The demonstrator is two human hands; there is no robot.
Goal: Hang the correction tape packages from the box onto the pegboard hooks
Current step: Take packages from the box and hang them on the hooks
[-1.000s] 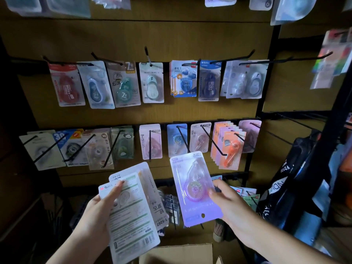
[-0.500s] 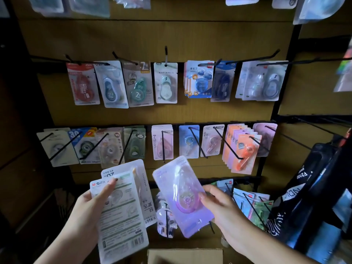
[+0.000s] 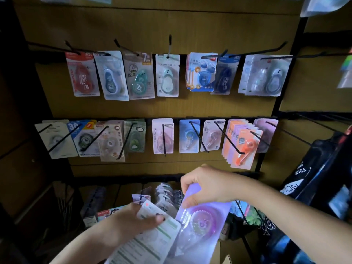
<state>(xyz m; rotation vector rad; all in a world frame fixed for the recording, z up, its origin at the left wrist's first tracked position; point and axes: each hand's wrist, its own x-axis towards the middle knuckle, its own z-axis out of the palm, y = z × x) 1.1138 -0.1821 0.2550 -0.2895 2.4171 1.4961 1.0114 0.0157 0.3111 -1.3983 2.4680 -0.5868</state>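
- The left hand [image 3: 131, 221] is nearest, low in the view. Its fingers and thumb are curled around a small stack of white packs [image 3: 148, 239] with green print.
- Just to the right of the white packs is the purple pack [image 3: 200, 225]. The right hand [image 3: 205, 187] pinches its top edge from above, with the thumb and fingers closed on the card.
- A moment ago the right hand held the purple pack by its bottom, upright and higher. Now both hands are lower and the grip is at the top.
- I think this means the hook hole is being lined up, so the pack is about to go on a hook.
- A corner of the cardboard box [image 3: 226, 259] shows below the purple pack.
- Behind the purple pack, the bottom row of hooks [image 3: 241, 212] holds some packs. I cannot tell which hook is the target.
- Farther up from the purple pack, the brown board [image 3: 171, 109] has a middle row of packs [image 3: 163, 136] and a top row of packs [image 3: 167, 75].
- To the right of the purple pack hangs a dark bag [image 3: 312, 168].
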